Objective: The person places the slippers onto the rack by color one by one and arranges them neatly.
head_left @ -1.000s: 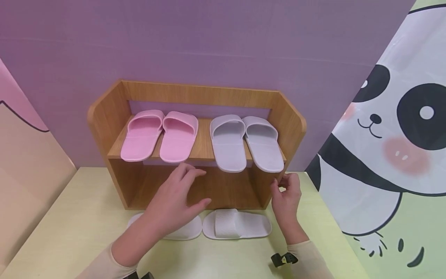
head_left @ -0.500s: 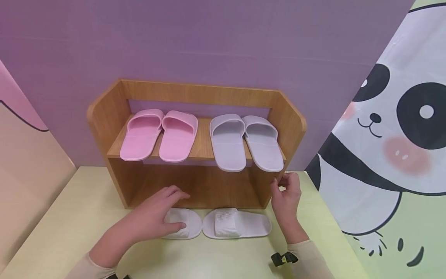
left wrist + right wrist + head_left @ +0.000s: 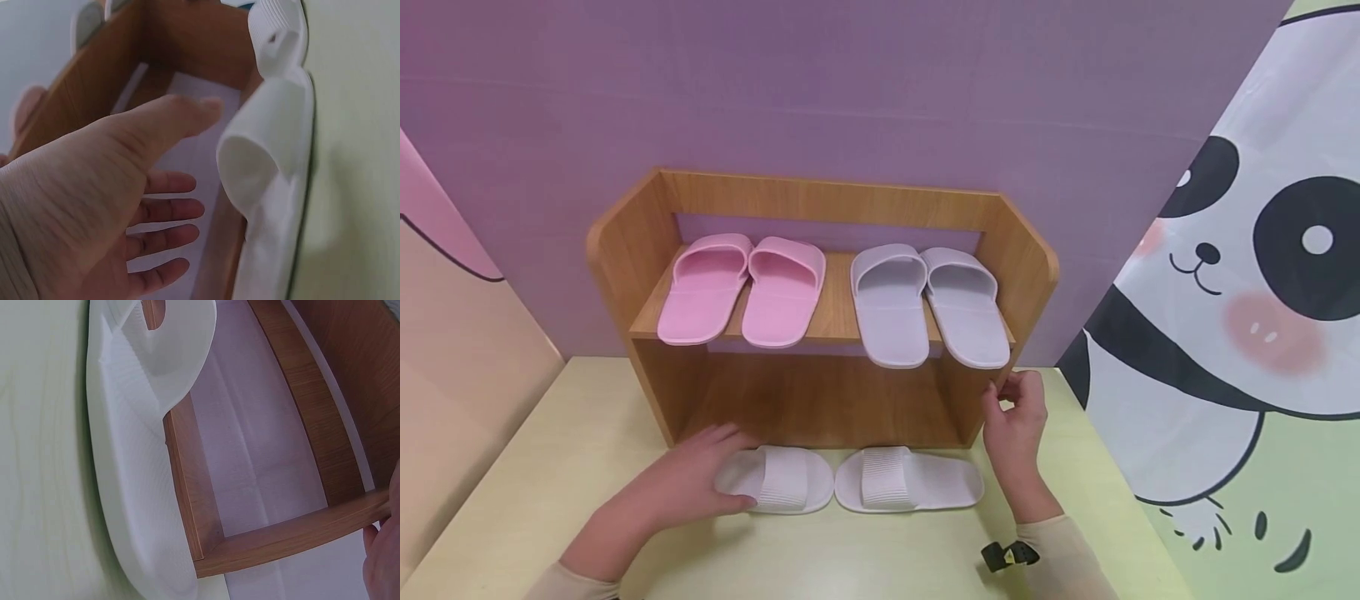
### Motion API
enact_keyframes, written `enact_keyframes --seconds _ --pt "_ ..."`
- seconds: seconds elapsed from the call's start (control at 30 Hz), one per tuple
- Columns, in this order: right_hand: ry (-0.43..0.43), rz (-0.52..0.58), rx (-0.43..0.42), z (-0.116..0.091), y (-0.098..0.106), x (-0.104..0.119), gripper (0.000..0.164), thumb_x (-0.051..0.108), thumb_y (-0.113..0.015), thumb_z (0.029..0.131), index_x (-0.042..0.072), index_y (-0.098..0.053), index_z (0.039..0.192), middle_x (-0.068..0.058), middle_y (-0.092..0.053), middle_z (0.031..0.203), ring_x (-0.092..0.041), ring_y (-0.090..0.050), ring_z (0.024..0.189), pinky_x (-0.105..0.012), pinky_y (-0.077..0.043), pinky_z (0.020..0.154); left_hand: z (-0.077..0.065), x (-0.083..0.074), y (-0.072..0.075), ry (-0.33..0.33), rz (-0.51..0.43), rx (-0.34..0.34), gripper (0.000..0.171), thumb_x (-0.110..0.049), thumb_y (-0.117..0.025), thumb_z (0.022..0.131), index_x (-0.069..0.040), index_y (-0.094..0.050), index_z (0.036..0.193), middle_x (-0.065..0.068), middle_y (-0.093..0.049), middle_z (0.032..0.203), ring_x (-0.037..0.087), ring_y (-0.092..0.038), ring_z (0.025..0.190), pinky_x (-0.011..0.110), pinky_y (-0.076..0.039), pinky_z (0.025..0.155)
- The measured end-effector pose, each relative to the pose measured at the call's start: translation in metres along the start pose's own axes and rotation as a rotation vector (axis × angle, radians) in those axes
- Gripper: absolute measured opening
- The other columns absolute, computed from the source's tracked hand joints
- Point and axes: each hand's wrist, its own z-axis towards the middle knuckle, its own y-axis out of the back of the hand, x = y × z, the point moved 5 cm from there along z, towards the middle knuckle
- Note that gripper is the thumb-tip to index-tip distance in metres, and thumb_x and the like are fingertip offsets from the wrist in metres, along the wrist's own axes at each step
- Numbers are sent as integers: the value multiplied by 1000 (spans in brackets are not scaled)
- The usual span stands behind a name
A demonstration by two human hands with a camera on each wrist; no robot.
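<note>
Two white slippers lie end to end on the table in front of a wooden shoe rack (image 3: 827, 400), the left white slipper (image 3: 786, 479) and the right white slipper (image 3: 887, 479). My left hand (image 3: 688, 479) is beside the left one's heel end, partly covering it, with thumb and fingers spread apart. In the left wrist view nothing sits between thumb and fingers of that hand (image 3: 94, 200). My right hand (image 3: 1017, 417) grips the front edge of the rack's right side panel. Only a little of this hand (image 3: 382, 550) enters the right wrist view.
On the upper shelf sit a pair of pink slippers (image 3: 707, 292) at left and a pair of pale grey-lilac slippers (image 3: 891, 308) at right, their heels overhanging the front. A purple wall (image 3: 850, 92) stands behind, a panda-printed wall (image 3: 1240, 350) at right.
My left hand has moved down and left from before the lower compartment to the left white slipper's heel, uncovering its strap. The right hand stays on the rack's side panel.
</note>
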Motion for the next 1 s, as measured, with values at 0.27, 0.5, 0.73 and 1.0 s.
enact_keyframes --seconds 0.27,0.5,0.73,1.0 --pt "13 23 -2 2 2 32 15 -21 -65 93 -13 -56 102 -27 -60 100 -7 -62 86 -19 -52 79 -11 23 -8 8 -7 -21 77 -56 -95 80 -16 -72 142 1 -69 137 35 -64 131 60 -52 111" --pt "-2 21 6 2 4 37 15 -21 -65 94 -13 -56 103 -28 -59 101 -4 -61 87 -17 -52 80 -19 36 -13 61 -21 -6 82 -56 -96 78 -20 -69 146 10 -67 145 43 -61 136 66 -51 112" --pt "2 19 1 1 4 35 15 -22 -65 93 -14 -56 102 -28 -60 101 -4 -61 86 -15 -51 79 -24 49 -21 82 -28 16 88 -61 -96 77 -12 -70 145 13 -66 145 42 -61 135 64 -51 113" --pt "-2 15 -6 1 3 32 16 -22 -65 93 -13 -56 102 -28 -60 100 -2 -61 86 -14 -51 79 -27 58 -26 66 -52 41 89 -52 -98 78 -9 -68 150 15 -64 146 43 -59 136 65 -50 112"
